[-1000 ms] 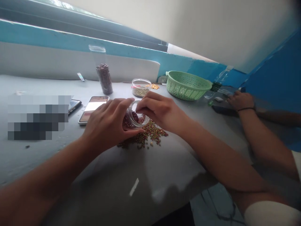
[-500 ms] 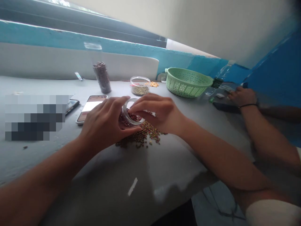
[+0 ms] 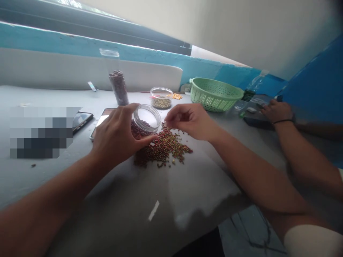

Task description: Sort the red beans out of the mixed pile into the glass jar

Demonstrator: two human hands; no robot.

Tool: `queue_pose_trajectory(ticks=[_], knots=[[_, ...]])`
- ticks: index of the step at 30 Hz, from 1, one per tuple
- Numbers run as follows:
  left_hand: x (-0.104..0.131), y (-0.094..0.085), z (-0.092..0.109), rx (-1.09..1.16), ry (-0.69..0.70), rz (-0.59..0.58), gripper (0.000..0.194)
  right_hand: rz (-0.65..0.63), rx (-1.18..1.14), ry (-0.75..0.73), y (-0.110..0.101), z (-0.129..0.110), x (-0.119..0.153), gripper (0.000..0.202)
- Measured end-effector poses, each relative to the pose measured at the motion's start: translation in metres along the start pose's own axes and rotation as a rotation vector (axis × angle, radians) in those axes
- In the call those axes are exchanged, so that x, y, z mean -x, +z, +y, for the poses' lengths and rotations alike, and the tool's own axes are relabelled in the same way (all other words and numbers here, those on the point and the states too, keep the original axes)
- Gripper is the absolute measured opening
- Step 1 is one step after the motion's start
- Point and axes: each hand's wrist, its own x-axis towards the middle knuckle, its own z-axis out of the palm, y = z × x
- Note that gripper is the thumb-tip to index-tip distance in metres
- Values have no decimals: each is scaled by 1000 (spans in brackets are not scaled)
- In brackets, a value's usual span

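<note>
The left hand (image 3: 118,137) is gripping a small clear jar (image 3: 144,123), tilted and partly filled with dark red beans, just above the grey surface (image 3: 187,192). The right hand (image 3: 191,121) is hovering beside the jar's mouth, fingers pinched together over a pile of mixed beans (image 3: 163,148) lying on the surface

Reds, greens and blues on grey

Dark red beans in clear jar (image 3: 143,123); mixed red, green and yellow bean pile (image 3: 163,148); pale green perforated basket (image 3: 214,94); grey table (image 3: 187,185); turquoise wall stripe (image 3: 66,44); black wristband (image 3: 281,121).
</note>
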Motion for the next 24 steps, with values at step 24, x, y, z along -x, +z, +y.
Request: queue_pose_trajectory(ticks=[24], knots=[[-1, 0, 3, 44, -113, 14, 82, -591, 308, 26, 31, 8, -4, 22]])
